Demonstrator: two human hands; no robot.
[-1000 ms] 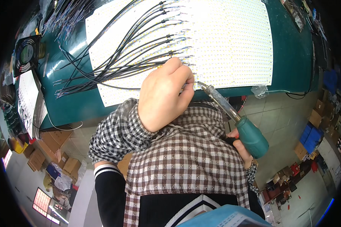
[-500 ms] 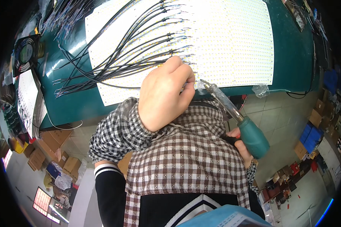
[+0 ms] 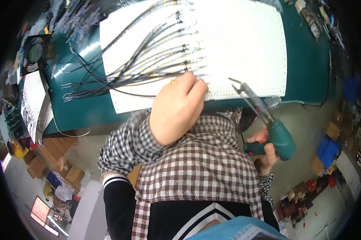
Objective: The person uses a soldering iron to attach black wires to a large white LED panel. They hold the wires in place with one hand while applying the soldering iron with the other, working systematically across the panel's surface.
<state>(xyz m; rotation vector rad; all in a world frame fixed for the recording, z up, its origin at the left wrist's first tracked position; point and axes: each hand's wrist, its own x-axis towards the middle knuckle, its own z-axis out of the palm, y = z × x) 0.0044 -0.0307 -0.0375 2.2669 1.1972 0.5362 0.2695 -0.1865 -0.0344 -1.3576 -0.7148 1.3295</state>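
My right hand (image 3: 271, 155) is wrapped round the grip of a green soldering gun (image 3: 283, 140). Its metal tip and a thin tube beside it point up and left, over the near edge of a white LED panel (image 3: 248, 52) and apart from my left hand. My left hand (image 3: 174, 108) is closed at the panel's near edge, its fingers pinched. A black cable (image 3: 130, 93) runs into that hand; its end is hidden by the fingers. Several more black cables (image 3: 148, 52) lie across the panel's left half, with thin stripped wires at their right ends.
A small black fan (image 3: 35, 54) stands on the green table (image 3: 74, 114) at the left, near a stack of white panels (image 3: 34, 104). Bundled wires (image 3: 74, 18) lie at the far left. Clear plastic (image 3: 273, 102) sits by the near right edge. Cardboard boxes (image 3: 60, 148) stand on the floor.
The soldering gun has moved right and turned, so its tip is farther from my left hand and its grip shows more. The view has shifted slightly; my left hand stays closed at the panel edge.
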